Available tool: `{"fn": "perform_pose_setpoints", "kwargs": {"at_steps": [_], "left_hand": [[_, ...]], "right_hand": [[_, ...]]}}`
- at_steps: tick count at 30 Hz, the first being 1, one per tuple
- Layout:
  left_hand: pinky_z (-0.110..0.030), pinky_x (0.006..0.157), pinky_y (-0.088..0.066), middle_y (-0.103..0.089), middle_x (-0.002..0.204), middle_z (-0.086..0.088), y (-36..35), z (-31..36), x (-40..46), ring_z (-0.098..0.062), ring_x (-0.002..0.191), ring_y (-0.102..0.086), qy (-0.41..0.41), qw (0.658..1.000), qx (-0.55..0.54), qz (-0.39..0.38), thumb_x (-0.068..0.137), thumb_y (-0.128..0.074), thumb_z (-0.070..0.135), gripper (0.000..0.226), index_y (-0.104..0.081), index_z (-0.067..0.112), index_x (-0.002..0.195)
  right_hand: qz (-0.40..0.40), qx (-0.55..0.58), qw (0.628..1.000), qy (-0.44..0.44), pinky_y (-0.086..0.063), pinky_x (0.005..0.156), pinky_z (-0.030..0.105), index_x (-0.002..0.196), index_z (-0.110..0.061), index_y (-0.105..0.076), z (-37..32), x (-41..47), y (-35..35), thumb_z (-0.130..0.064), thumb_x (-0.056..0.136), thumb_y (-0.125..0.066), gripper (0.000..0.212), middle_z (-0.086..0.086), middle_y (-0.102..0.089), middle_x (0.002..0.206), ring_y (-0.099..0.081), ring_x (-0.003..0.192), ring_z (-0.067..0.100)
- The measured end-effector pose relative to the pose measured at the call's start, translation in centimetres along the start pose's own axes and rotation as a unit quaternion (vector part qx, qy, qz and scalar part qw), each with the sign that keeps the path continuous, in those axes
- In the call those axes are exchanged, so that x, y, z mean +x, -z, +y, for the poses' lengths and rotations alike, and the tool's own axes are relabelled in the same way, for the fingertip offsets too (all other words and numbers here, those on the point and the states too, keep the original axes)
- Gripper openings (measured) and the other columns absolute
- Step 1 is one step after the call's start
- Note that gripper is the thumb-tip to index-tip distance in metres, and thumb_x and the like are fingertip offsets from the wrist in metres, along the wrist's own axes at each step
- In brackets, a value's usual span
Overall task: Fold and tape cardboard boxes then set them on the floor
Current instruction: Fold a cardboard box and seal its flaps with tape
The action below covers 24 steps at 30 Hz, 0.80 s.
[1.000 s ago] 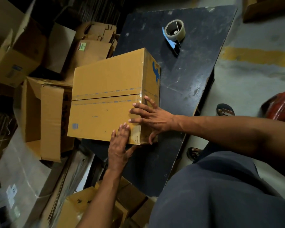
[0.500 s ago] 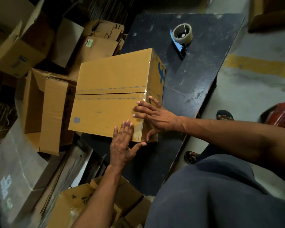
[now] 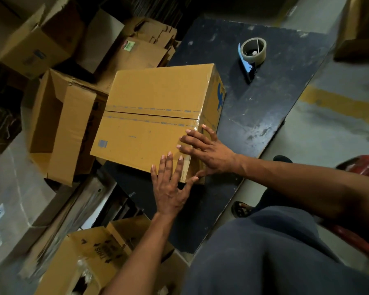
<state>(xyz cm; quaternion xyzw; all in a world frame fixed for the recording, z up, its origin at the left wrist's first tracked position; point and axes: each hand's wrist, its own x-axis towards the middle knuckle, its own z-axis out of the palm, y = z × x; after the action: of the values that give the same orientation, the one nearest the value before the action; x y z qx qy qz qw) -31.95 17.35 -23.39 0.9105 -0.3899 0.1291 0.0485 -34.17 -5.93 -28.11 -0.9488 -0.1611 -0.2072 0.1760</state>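
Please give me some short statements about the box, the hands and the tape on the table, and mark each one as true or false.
1. The seam on top of the cardboard box is closed with tape. True.
2. The tape dispenser is held in the right hand. False: it lies alone on the black table, beyond the box.
3. Both hands lie with straight fingers on the near corner of the box. True: the left hand is on the top face, and the right hand spans the corner.
4. The box on the table has its flaps standing open. False: they are folded flat.
5. An open box stands to the left of the taped one. True.
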Motion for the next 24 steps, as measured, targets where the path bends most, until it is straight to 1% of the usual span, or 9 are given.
{"fn": "perform_pose_setpoints", "kwargs": {"at_steps": [3,6,12,14,15,17,20,22,24], "left_hand": [[-0.066,0.121,-0.022,-0.042,0.161,-0.015,-0.5,0.9,0.2,-0.035,0.153,-0.034,0.027,0.998,-0.03,0.054,0.104,-0.052,0.051,0.056,-0.051,0.021,0.151],[-0.068,0.119,-0.025,-0.044,0.159,-0.017,-0.9,1.4,0.1,-0.038,0.15,-0.038,0.03,0.997,-0.02,0.068,0.107,-0.049,0.045,0.049,-0.056,0.019,0.148],[-0.065,0.123,-0.02,-0.04,0.162,-0.014,-0.1,1.7,0.3,-0.034,0.153,-0.033,0.053,0.998,-0.022,0.027,0.105,-0.05,0.045,0.051,-0.052,0.023,0.151],[-0.06,0.126,-0.013,-0.037,0.165,-0.01,0.8,1.9,0.5,-0.029,0.156,-0.028,0.079,0.994,-0.078,-0.004,0.106,-0.042,0.051,0.052,-0.05,0.028,0.152],[-0.057,0.127,-0.013,-0.038,0.165,-0.008,1.3,2.2,0.7,-0.026,0.156,-0.028,0.122,0.984,-0.126,-0.004,0.107,-0.039,0.052,0.051,-0.053,0.029,0.149],[-0.052,0.124,-0.026,-0.042,0.162,-0.003,2.5,3.1,1.5,-0.021,0.153,-0.032,0.281,0.931,-0.229,0.039,0.104,-0.04,0.052,0.05,-0.062,0.026,0.141],[-0.044,0.12,-0.034,-0.036,0.165,-0.001,4.2,4.1,3.6,-0.021,0.152,-0.032,0.5,0.814,-0.274,0.111,0.1,-0.055,0.046,0.048,-0.061,0.025,0.143],[-0.042,0.119,-0.031,-0.022,0.171,-0.005,5.0,4.1,5.1,-0.025,0.156,-0.022,0.577,0.756,-0.288,0.114,0.1,-0.065,0.035,0.053,-0.052,0.027,0.151],[-0.044,0.122,-0.029,-0.006,0.174,-0.009,5.7,3.8,7.2,-0.027,0.159,-0.013,0.618,0.714,-0.31,0.107,0.097,-0.069,0.035,0.067,-0.041,0.029,0.158]], "right_hand": [[0.024,0.009,1.0,0.0,-0.016,0.119,0.069,0.162,-0.019,-0.03,0.2,0.1,-0.1,-0.078,0.09,-0.051,0.095,0.011,-0.026,0.168,-0.013,0.158,0.033],[0.031,-0.018,0.999,0.0,-0.021,0.117,0.069,0.16,-0.02,-0.036,0.0,0.0,-0.7,-0.073,0.093,-0.054,0.087,0.012,-0.03,0.166,-0.019,0.156,0.035],[0.014,0.013,1.0,-0.003,-0.019,0.117,0.069,0.16,-0.022,-0.036,-0.3,0.1,0.7,-0.075,0.091,-0.056,0.089,0.009,-0.027,0.168,-0.015,0.157,0.033],[-0.001,0.043,0.999,-0.012,-0.015,0.118,0.068,0.16,-0.023,-0.036,-0.3,0.2,2.4,-0.079,0.087,-0.055,0.093,0.008,-0.027,0.168,-0.013,0.158,0.032],[0.009,0.061,0.998,-0.019,-0.016,0.119,0.067,0.157,-0.024,-0.042,-0.1,0.4,3.1,-0.078,0.087,-0.057,0.09,0.008,-0.032,0.166,-0.015,0.157,0.033],[0.071,0.075,0.994,-0.041,-0.023,0.116,0.066,0.142,-0.025,-0.061,0.9,1.5,4.6,-0.067,0.088,-0.067,0.068,0.008,-0.045,0.157,-0.028,0.153,0.035],[0.127,0.054,0.986,-0.093,-0.029,0.113,0.062,0.12,-0.028,-0.074,4.1,5.4,6.6,-0.049,0.087,-0.075,0.038,0.004,-0.058,0.144,-0.038,0.146,0.037],[0.071,0.033,0.985,-0.151,-0.025,0.115,0.062,0.123,-0.033,-0.07,6.7,9.5,8.2,-0.052,0.089,-0.068,0.039,0.003,-0.053,0.148,-0.028,0.15,0.036],[-0.032,0.022,0.974,-0.224,-0.017,0.119,0.063,0.134,-0.038,-0.061,9.4,14.0,9.7,-0.057,0.093,-0.06,0.046,0.003,-0.041,0.158,-0.013,0.154,0.034]]}}
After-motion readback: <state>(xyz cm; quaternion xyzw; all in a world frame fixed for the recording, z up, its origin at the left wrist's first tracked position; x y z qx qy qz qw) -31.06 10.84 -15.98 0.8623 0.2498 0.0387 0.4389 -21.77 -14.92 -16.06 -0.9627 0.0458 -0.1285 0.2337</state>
